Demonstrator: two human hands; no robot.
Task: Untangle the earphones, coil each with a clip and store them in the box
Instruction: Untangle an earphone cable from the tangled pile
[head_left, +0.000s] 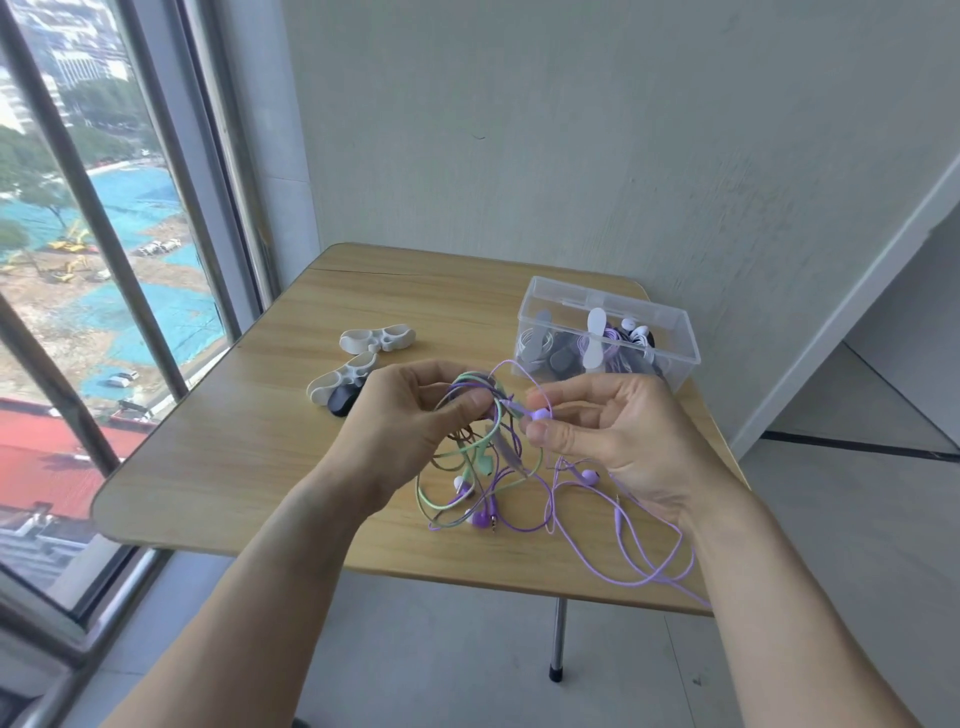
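**Part of the job done, one knot of cables still in hand**

At the left of the wooden table lie three spare clips: a white clip farther back, a second white clip nearer, and a dark clip touching it. None holds a cable yet.

Just right of them, the left hand is raised above the table, its fingers and thumb curled around a bunch of looped cables. This is the tangle: green, brownish and purple cords mixed together, hanging from the hand down onto the table, with several earbuds and a plug resting on the wood.

The right hand pinches a purple earbud between thumb and forefinger, its other fingers loosely spread. A pale purple cable trails from this side over the near right edge of the table.

At the far right stands the clear box, lid off, already holding a few coiled earphones with clips on them.

Judging by this, some sets are stored, while the rest remain knotted; separating, clipping and boxing them is still ahead.
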